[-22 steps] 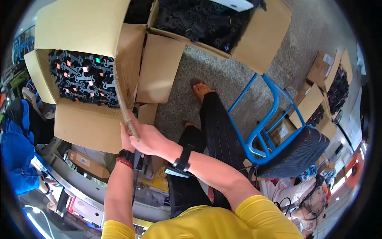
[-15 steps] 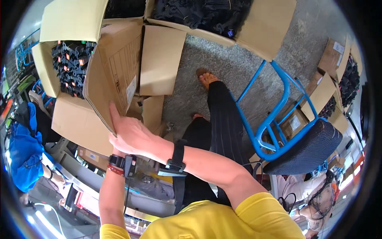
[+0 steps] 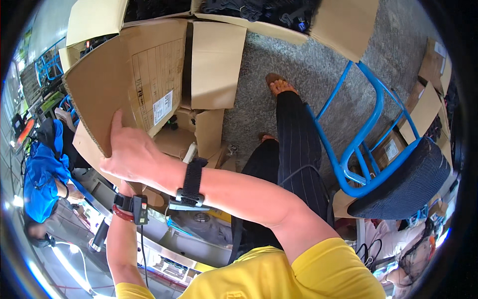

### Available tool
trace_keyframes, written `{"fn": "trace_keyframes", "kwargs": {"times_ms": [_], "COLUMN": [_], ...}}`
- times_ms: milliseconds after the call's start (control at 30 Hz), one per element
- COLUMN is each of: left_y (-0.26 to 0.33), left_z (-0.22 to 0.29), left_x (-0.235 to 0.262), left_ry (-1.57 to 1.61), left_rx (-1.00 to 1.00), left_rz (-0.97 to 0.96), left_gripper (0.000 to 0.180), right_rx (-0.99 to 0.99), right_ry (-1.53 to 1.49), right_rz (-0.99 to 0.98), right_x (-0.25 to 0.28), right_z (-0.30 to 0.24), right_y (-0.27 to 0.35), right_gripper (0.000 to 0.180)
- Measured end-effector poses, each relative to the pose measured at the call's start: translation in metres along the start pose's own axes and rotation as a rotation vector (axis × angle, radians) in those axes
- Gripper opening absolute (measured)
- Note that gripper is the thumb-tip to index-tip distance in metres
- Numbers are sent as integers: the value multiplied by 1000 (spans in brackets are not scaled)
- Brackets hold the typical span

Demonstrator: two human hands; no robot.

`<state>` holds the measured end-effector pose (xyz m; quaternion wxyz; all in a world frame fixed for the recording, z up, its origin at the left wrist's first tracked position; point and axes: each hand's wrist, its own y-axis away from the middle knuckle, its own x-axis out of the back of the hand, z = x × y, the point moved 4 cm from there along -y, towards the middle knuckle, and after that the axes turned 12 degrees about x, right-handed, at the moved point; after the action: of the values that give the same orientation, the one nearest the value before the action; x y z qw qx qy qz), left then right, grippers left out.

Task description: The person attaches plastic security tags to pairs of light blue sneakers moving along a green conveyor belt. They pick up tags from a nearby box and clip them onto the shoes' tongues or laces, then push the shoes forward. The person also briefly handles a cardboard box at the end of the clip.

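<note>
My right hand (image 3: 130,154) grips the lower edge of a raised cardboard flap (image 3: 99,79), its index finger lying along the flap's face. The flap belongs to a large brown carton (image 3: 159,65) with a printed panel and a white label (image 3: 163,107). Below and behind the right hand, my left hand (image 3: 130,188) is mostly hidden, so its fingers do not show. The left wrist wears a dark device and a red bracelet (image 3: 123,213). Another strapped device (image 3: 189,192) is on my right forearm.
An open carton of black plastic parts (image 3: 254,11) stands ahead. A blue-framed chair (image 3: 366,139) with a dark padded part is to my right, with more cartons (image 3: 432,65) beyond. A person in blue (image 3: 46,167) is at the left. My bare foot (image 3: 282,84) rests on the grey floor.
The flap has swung up and left with my right hand, and now covers most of the left opening with black parts. The view has shifted, moving the chair and feet rightward.
</note>
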<state>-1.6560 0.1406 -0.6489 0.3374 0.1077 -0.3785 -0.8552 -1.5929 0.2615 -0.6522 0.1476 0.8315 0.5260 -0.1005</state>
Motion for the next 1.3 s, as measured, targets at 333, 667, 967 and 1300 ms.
{"fn": "trace_keyframes", "kwargs": {"times_ms": [333, 667, 967, 1300], "left_y": [2, 3, 4, 10], "left_z": [15, 14, 20, 20], "left_x": [-9, -15, -19, -27], "left_ry": [-88, -125, -159, -188], "left_rx": [-98, -120, -136, -141], "left_rz": [-53, -71, -94, -103], "left_gripper": [65, 67, 68, 69], "right_rx": [32, 37, 17, 24], "right_ry": [-77, 2, -80, -138], "right_rz": [81, 135, 127, 128], "right_x": [-24, -36, -27, -23], "right_z": [5, 15, 9, 2], "right_y": [-3, -4, -1, -4], "right_gripper": [97, 95, 93, 90]}}
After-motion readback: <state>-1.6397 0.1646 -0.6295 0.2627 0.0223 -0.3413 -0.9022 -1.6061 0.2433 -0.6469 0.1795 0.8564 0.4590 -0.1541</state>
